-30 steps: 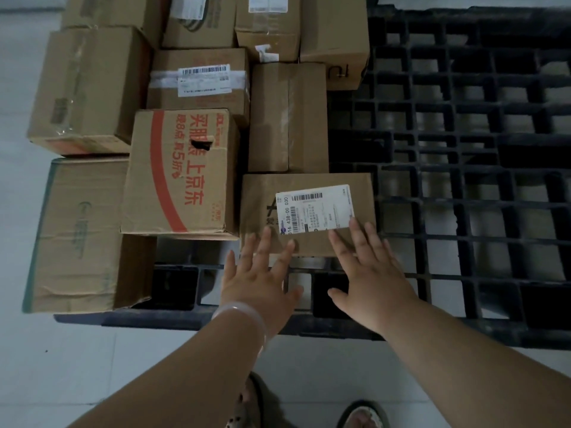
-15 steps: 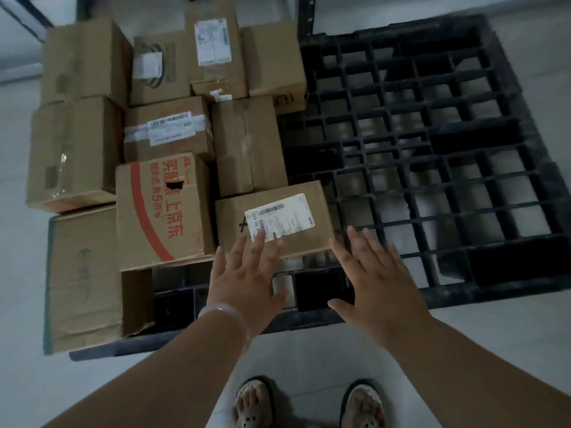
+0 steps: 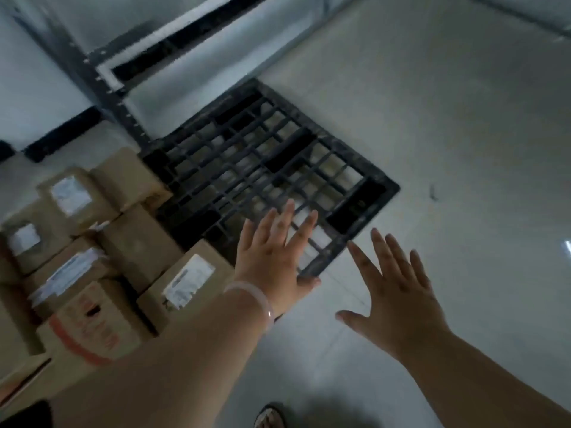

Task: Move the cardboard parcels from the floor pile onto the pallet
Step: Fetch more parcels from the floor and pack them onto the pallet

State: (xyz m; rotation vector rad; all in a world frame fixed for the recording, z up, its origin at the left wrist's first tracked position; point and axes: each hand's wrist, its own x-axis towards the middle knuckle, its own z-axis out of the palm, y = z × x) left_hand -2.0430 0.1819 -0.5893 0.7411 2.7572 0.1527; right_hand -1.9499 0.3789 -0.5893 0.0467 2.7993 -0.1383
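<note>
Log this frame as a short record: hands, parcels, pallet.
pallet: black grid, right part uncovered
parcels: brown boxes clustered at the pallet's left side; nearest one bears a white label
left hand: open, fingers spread, holding nothing, over the pallet's near corner
right hand: open, fingers spread, holding nothing, over the floor
image: motion-blurred
</note>
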